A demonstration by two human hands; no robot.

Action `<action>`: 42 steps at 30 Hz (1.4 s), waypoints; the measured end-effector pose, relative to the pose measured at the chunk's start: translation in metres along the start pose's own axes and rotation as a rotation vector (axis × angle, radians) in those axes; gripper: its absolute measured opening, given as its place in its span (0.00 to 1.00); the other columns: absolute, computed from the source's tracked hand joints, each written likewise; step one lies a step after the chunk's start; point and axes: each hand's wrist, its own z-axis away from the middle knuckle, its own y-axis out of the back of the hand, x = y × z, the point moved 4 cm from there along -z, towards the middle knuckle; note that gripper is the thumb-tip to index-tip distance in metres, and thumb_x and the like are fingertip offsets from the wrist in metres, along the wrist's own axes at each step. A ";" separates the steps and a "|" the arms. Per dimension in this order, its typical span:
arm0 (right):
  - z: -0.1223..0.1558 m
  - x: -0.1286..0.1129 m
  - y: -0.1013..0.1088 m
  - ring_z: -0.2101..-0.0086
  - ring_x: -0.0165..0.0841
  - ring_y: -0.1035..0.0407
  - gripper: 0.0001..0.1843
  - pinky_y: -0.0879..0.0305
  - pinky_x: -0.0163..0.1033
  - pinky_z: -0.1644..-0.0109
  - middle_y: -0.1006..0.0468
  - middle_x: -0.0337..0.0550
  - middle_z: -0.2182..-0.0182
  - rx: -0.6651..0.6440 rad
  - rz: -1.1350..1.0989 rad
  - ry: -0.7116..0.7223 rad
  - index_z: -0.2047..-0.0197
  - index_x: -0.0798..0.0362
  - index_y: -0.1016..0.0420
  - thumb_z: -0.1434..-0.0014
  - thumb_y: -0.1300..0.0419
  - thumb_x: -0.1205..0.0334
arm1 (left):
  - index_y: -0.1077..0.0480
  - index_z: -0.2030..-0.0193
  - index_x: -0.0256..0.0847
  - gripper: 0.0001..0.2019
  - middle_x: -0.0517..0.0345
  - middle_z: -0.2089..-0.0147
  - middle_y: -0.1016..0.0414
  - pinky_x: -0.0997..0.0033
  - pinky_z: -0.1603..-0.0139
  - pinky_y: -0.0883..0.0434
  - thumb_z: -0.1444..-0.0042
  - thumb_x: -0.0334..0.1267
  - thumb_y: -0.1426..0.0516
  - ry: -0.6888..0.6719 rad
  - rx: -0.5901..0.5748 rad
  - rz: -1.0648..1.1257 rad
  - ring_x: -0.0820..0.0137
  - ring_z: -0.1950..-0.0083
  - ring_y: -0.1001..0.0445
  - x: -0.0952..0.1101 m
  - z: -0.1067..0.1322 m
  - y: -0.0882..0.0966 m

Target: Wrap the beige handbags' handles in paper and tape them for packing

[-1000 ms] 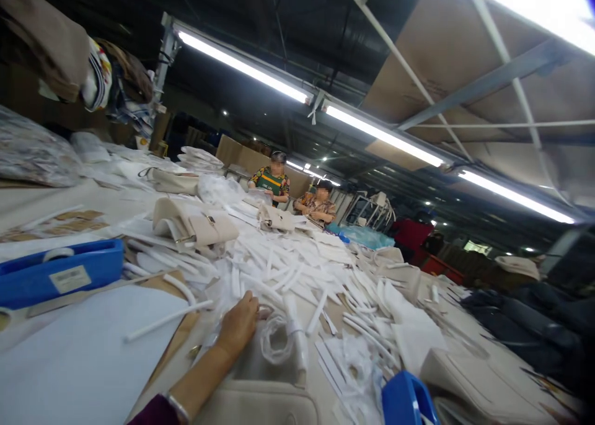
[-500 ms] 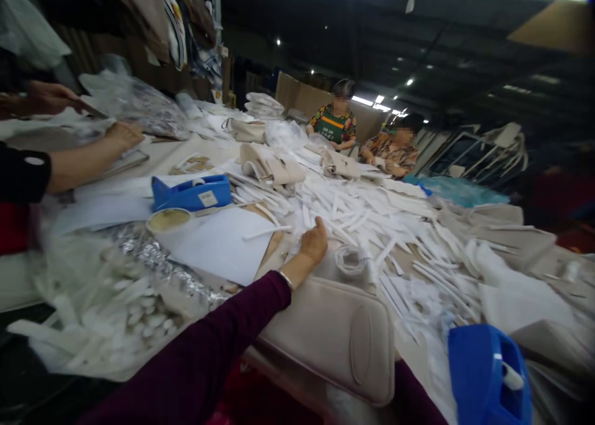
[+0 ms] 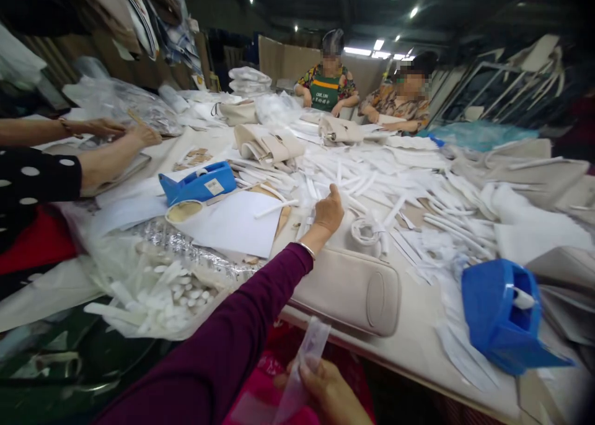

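Note:
My left hand (image 3: 329,213), in a purple sleeve with a bracelet, reaches over the far side of a beige leather bag (image 3: 344,289). Its fingers are curled, and what they hold, if anything, is hidden. The bag lies on its side at the table's front edge, an oval seam on its end. Down by my lap, my right hand (image 3: 325,381) pinches a clear plastic strip (image 3: 313,344), which rises above the thumb. A coil of white cord (image 3: 365,231) sits just right of my left hand, among loose white strips (image 3: 344,177).
Blue tape dispensers stand at left (image 3: 199,183) and right (image 3: 499,313). A plastic bag of white rolls (image 3: 181,289) lies front left. White sheets (image 3: 242,220) cover the table nearby. A co-worker's hands (image 3: 134,137) work at left; two people sit across.
My right hand has come into view below the beige bag, holding the clear plastic strip. The camera view has shifted. My left hand stays beyond the bag, fingers curled.

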 end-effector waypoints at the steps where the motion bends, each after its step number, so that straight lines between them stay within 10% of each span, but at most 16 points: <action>1: 0.003 0.002 0.001 0.69 0.38 0.27 0.25 0.36 0.38 0.65 0.24 0.42 0.76 -0.006 0.185 -0.014 0.69 0.55 0.26 0.48 0.39 0.38 | 0.48 0.37 0.30 0.21 0.44 0.58 0.23 0.67 0.56 0.31 0.37 0.27 0.56 0.002 0.035 0.043 0.61 0.54 0.22 0.001 0.000 0.001; 4: 0.014 -0.033 0.015 0.72 0.36 0.28 0.16 0.39 0.35 0.68 0.25 0.42 0.80 0.014 0.851 -0.041 0.79 0.53 0.27 0.48 0.37 0.51 | 0.41 0.43 0.36 0.15 0.49 0.60 0.22 0.68 0.58 0.32 0.36 0.29 0.55 -0.022 0.105 0.163 0.63 0.58 0.22 0.000 0.001 0.005; 8: 0.006 -0.164 0.040 0.75 0.35 0.30 0.13 0.42 0.36 0.69 0.25 0.44 0.80 0.219 1.426 0.165 0.78 0.53 0.26 0.43 0.43 0.61 | 0.37 0.52 0.40 0.09 0.56 0.63 0.23 0.71 0.62 0.33 0.36 0.30 0.54 -0.069 0.188 0.282 0.66 0.61 0.23 -0.004 0.000 0.009; 12: -0.046 -0.291 0.069 0.60 0.41 0.30 0.09 0.39 0.40 0.57 0.23 0.52 0.64 0.737 1.536 0.621 0.62 0.56 0.22 0.46 0.41 0.68 | 0.38 0.57 0.41 0.07 0.58 0.66 0.26 0.73 0.63 0.34 0.36 0.30 0.55 -0.101 0.278 0.426 0.68 0.63 0.25 -0.007 -0.001 0.012; 15: -0.102 -0.324 0.097 0.61 0.42 0.32 0.13 0.39 0.42 0.56 0.24 0.49 0.67 0.843 1.247 0.725 0.66 0.57 0.21 0.59 0.33 0.68 | 0.39 0.58 0.42 0.06 0.59 0.66 0.27 0.74 0.63 0.33 0.34 0.32 0.56 -0.150 0.327 0.535 0.71 0.65 0.27 -0.007 0.000 0.015; 19: -0.148 -0.320 0.118 0.72 0.36 0.32 0.14 0.38 0.39 0.65 0.26 0.42 0.77 0.751 0.875 0.747 0.73 0.59 0.22 0.54 0.36 0.54 | 0.40 0.58 0.42 0.08 0.55 0.59 0.28 0.73 0.56 0.32 0.33 0.36 0.58 -0.208 0.392 0.654 0.71 0.58 0.27 -0.005 0.002 0.019; 24: -0.130 -0.305 0.116 0.71 0.34 0.32 0.20 0.37 0.37 0.66 0.23 0.43 0.74 0.791 0.702 0.885 0.67 0.60 0.21 0.47 0.40 0.49 | 0.40 0.54 0.43 0.14 0.61 0.67 0.26 0.76 0.62 0.32 0.31 0.41 0.64 -0.095 0.253 0.756 0.74 0.67 0.27 -0.012 -0.003 0.014; 29: -0.084 -0.284 0.083 0.64 0.34 0.30 0.13 0.36 0.38 0.59 0.23 0.43 0.67 0.691 1.055 1.166 0.64 0.54 0.20 0.40 0.46 0.62 | 0.32 0.62 0.43 0.15 0.60 0.71 0.24 0.73 0.63 0.33 0.33 0.40 0.58 -0.057 -0.012 0.434 0.70 0.66 0.25 -0.017 -0.009 0.002; 42: -0.017 -0.174 0.031 0.53 0.39 0.33 0.19 0.33 0.44 0.51 0.23 0.49 0.57 0.390 1.647 1.296 0.52 0.58 0.25 0.37 0.54 0.76 | 0.28 0.56 0.41 0.13 0.50 0.63 0.21 0.64 0.56 0.31 0.35 0.38 0.53 -0.144 -0.142 0.102 0.62 0.58 0.23 -0.003 -0.001 -0.006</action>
